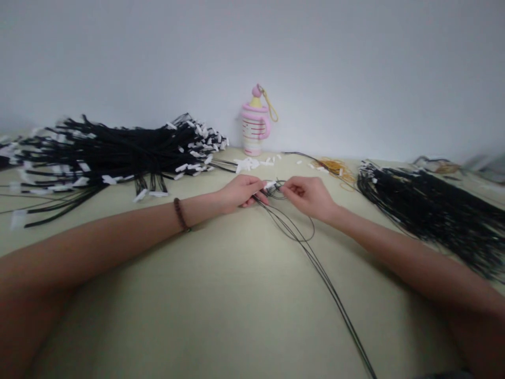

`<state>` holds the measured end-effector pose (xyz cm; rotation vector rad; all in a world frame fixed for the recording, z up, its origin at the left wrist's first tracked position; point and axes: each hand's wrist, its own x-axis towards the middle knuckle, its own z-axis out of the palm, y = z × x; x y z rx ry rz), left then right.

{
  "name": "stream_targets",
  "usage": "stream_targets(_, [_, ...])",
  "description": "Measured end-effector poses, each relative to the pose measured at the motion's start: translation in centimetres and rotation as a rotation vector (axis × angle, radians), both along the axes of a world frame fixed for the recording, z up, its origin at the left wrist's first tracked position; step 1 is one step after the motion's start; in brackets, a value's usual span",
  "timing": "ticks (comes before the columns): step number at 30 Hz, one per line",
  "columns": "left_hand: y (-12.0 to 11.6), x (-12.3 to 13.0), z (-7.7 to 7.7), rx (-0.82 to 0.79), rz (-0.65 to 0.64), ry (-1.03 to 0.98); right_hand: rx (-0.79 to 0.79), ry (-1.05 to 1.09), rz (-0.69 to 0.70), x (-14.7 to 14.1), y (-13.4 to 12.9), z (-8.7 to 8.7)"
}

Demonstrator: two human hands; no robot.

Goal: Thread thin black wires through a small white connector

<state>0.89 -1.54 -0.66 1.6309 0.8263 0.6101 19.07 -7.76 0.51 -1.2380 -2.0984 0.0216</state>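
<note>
Thin dark wires [315, 258] run from between my hands down to the table's front edge, with one loop curling out below. My left hand [244, 192] is closed on the wires near their ends. A small white connector [270, 185] shows at its fingertips. My right hand [307, 195] is pinched close beside the connector, at the wire ends. Exactly which strand its fingers hold is too small to make out.
Black cables with white connectors form a large pile [130, 150] at left. More black wires [434, 210] lie at right. A pink-and-white cup-shaped item [253, 129] stands by the wall. Loose white pieces [246, 165] and yellow bands [335, 169] lie near it.
</note>
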Motion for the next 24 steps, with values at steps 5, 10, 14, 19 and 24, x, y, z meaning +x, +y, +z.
stream_targets(5, [-0.4, 0.2, 0.0, 0.012, 0.029, 0.024, -0.115, -0.01, 0.066, -1.8, -1.1, -2.1])
stream_targets(10, [-0.6, 0.3, -0.1, 0.038, 0.035, 0.043, -0.146, 0.04, 0.007, -1.8, -0.9, -2.5])
stream_targets(14, [-0.8, 0.4, -0.1, 0.062, 0.038, 0.044, -0.149, 0.043, 0.026, -1.6, -0.8, -2.4])
stream_targets(19, [-0.7, 0.5, -0.2, 0.068, 0.041, 0.038, -0.137, 0.047, 0.061, -1.6, -0.8, -2.6])
stream_targets(24, [-0.8, 0.5, -0.3, 0.064, 0.038, 0.019, -0.132, 0.047, 0.076, -1.5, -0.8, -2.7])
